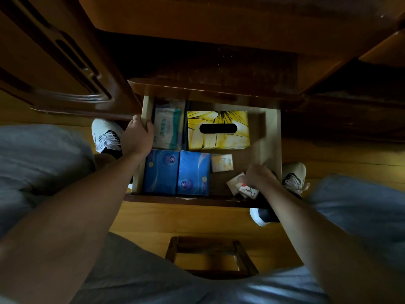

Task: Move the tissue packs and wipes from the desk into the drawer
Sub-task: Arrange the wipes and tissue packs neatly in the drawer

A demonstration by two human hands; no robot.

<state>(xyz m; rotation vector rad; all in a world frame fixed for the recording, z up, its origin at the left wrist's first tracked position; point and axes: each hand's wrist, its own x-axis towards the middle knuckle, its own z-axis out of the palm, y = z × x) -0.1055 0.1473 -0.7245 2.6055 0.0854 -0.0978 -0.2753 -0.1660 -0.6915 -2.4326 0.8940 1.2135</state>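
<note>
Grip: left hand (pixel 137 135) is curled over the left side wall of the drawer (pixel 274 137), fingers hooked inside the wall and thumb outside, holding it. Right hand (pixel 259 176) is low in the near right corner of the drawer, fingers bent down round a small white pack with red and black print (pixel 246 190); the pack tilts against the front corner. The hand is motion-blurred, so exact finger placement is unclear.

Contents, largest first:
- Drawer: pulled out from under the dark wooden desk (pixel 219 29), light wood sides, darker floor.
- Yellow tissue box (pixel 218 130): back of drawer, right of centre, flat, black oval slot facing up.
- Two blue tissue packs, side by side and touching, along the front left: left blue pack (pixel 161 171) against the left wall, right blue pack (pixel 193 173) just beside it.
- Wipes pack (pixel 167 129), white with teal edge: back left compartment area, between the left wall and the yellow box, just behind the left blue pack. A dark upright edge separates it from the yellow box; divider or not, cannot tell.
- Small cream pocket pack (pixel 221 163): flat on drawer floor, just in front of the yellow box, just right of the right blue pack, apart from the right hand.

Surroundings: person squats over the drawer, grey shorts, one white sneaker (pixel 105 134) left of the drawer, another (pixel 293 176) right of it. Wooden floor. Wooden stool frame (pixel 210 255) in front of the drawer, between the knees.
</note>
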